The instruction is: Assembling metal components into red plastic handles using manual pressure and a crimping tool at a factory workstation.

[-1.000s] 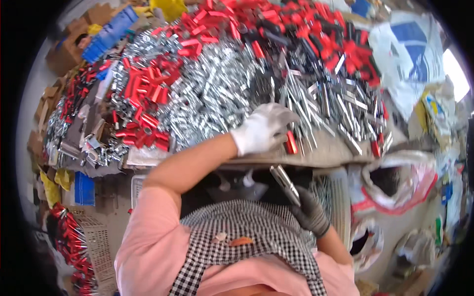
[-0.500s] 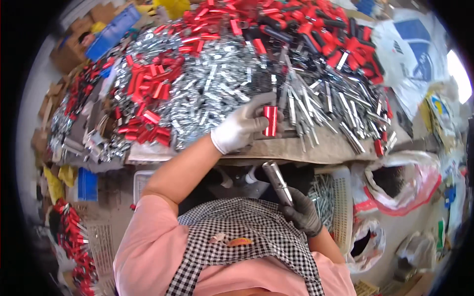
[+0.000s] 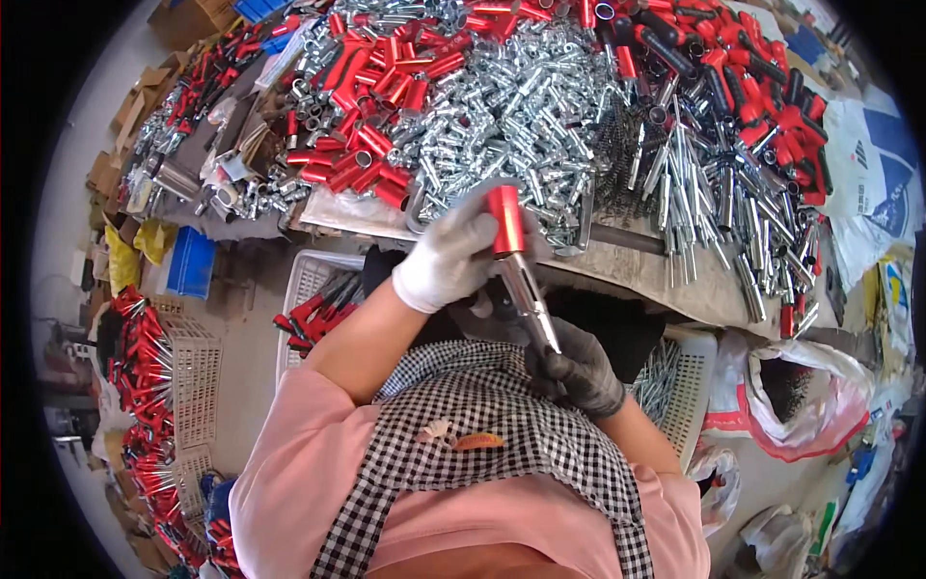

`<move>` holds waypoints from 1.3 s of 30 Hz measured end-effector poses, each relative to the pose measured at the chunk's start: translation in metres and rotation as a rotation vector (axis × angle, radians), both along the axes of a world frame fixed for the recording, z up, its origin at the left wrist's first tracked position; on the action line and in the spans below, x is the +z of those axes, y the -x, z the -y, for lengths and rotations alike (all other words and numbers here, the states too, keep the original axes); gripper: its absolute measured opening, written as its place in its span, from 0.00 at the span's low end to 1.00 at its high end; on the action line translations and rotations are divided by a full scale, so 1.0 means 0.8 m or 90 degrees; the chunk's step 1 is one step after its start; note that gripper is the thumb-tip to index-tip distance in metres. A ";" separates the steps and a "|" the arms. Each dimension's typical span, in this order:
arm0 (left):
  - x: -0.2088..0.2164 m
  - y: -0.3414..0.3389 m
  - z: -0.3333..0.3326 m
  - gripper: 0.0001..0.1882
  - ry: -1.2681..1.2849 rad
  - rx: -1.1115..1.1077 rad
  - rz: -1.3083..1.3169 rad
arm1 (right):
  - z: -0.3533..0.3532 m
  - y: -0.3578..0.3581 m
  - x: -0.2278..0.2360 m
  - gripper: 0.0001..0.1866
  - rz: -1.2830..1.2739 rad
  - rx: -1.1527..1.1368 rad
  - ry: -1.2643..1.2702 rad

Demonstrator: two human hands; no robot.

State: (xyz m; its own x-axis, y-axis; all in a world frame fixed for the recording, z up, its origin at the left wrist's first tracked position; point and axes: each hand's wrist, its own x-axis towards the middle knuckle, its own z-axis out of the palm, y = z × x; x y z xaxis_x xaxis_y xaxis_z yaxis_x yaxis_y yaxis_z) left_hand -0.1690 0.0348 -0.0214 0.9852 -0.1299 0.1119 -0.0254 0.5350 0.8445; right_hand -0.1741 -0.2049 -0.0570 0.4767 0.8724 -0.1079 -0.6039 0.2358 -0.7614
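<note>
I am watching the red sleeve (image 3: 506, 220) being held up in the left hand (image 3: 449, 251), whose white-gloved fingers are curling narrowly around it. Just below the red sleeve, a silver tube (image 3: 527, 301) is slanting down to the right, its upper end lining up with the sleeve's lower end; from my distant seat I am not managing to tell whether one is sitting inside the other. Farther below and right of the red sleeve, the right hand (image 3: 579, 369) is wearing a dark grey glove and gripping the tube's lower part, its fingers closing around the metal.

Beyond the red sleeve, I am seeing a heap of silver fittings (image 3: 521, 121) filling the middle of the worktable (image 3: 637, 262). To the sleeve's upper left, more red pieces (image 3: 362, 154) are lying piled; to its right, thin metal rods (image 3: 687, 198) are spreading, and red-and-black handles (image 3: 767, 92) are heaping up beyond those. Below and left of the sleeve, a white basket (image 3: 286, 333) is holding red parts, while below and right another basket (image 3: 696, 391) is holding rods. Directly below the sleeve, a checked apron (image 3: 463, 415) is covering the wearer's front.
</note>
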 end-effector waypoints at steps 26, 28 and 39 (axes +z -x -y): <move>-0.061 0.042 0.007 0.29 0.090 0.129 -0.203 | -0.019 -0.109 0.013 0.23 0.616 -0.033 0.540; -0.066 0.044 0.011 0.25 0.114 0.088 -0.175 | 0.002 -0.159 0.023 0.23 0.606 -0.338 0.715; -0.059 0.075 0.025 0.08 -0.024 -0.099 -0.239 | 0.022 -0.230 -0.021 0.14 0.664 -0.606 0.497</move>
